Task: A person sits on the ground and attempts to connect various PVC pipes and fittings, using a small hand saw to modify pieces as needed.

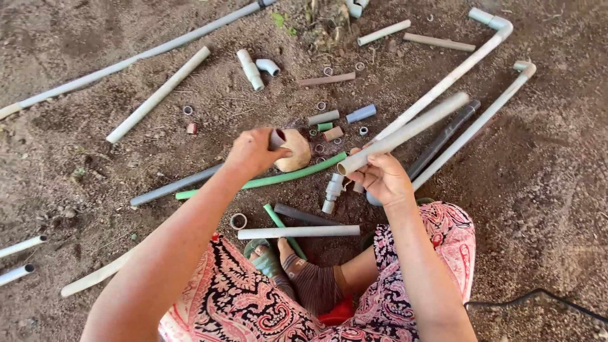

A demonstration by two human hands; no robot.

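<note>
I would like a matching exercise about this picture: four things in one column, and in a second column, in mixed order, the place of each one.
Things:
1. Short coupling piece
2. Long beige pipe
3. Green pipe
4. White pipe

Places:
A. on the soil, in front of the feet
B. in the left hand
C. on the soil, between the two hands
D. in the right hand

Pairs: 1-B, 2-D, 3-C, 4-A
</note>
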